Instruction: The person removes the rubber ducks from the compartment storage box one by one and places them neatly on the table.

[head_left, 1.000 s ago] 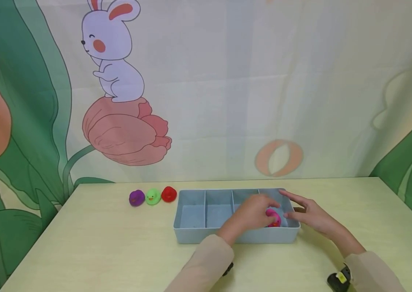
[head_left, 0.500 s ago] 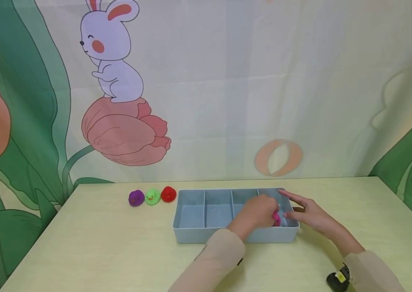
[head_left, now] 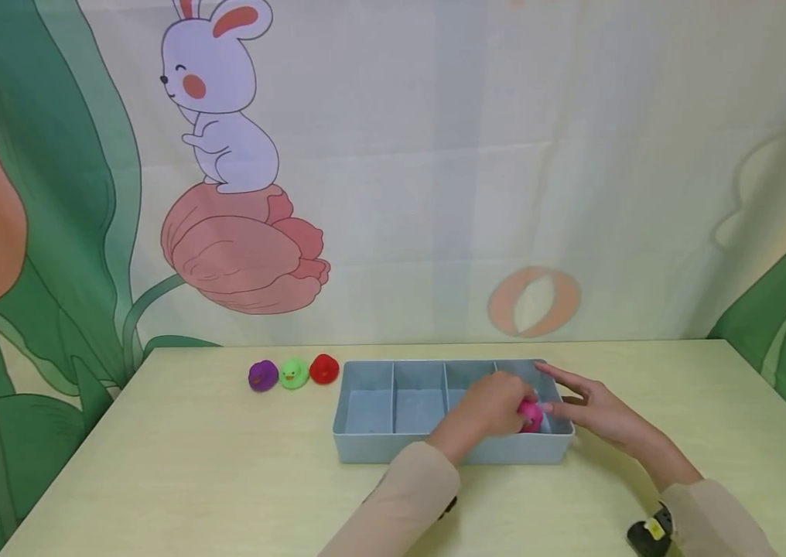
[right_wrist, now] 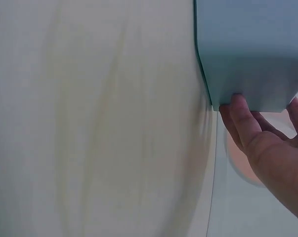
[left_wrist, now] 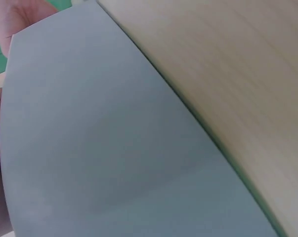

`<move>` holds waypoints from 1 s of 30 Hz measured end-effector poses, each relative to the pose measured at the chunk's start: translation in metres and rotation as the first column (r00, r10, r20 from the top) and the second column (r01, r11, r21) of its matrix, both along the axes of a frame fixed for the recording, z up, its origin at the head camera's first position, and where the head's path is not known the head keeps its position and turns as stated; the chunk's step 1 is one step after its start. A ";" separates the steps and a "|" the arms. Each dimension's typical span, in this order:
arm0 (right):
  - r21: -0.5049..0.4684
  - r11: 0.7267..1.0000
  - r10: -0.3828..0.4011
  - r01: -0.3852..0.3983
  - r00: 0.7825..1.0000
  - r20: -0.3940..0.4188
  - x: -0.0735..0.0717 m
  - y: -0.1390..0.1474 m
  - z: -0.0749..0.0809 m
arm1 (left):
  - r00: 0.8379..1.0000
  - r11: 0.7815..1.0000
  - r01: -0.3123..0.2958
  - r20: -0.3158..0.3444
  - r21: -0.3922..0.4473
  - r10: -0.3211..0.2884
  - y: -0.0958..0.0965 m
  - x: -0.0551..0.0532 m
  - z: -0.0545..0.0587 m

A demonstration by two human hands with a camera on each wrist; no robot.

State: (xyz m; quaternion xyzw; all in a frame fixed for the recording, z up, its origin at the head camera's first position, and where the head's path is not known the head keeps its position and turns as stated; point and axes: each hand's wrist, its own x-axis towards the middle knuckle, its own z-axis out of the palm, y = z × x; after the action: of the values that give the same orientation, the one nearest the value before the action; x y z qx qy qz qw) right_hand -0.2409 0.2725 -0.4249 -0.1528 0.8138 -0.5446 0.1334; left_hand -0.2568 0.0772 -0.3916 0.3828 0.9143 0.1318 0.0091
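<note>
A pale blue box with a row of compartments sits on the table. My left hand reaches over its front wall into the rightmost compartment, fingers around a pink rubber duck low inside. At the box's right end, my right hand grips the end wall, thumb over the rim and fingers against the outside. The right wrist view shows these fingers on the wall. In the left wrist view the box's front wall covers most of the frame and hides the duck.
Left of the box, a purple duck, a green duck and a red duck stand in a row near the table's back edge. A printed curtain hangs behind the table.
My left hand has moved slightly right inside the end compartment, and the pink duck has shifted and turned with it. The right hand stays on the box's end.
</note>
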 end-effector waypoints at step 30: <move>-0.158 0.986 0.081 -0.057 0.985 0.152 0.001 0.003 0.005 | 0.974 0.871 -0.147 0.220 0.468 0.047 -0.072 0.000 0.048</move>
State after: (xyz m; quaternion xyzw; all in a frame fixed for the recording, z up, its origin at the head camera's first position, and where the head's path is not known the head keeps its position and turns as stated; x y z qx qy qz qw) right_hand -0.2399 0.2751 -0.4199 -0.1471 0.7507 -0.6108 0.2043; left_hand -0.2571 0.0055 -0.3440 0.3111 0.8652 0.3932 -0.0003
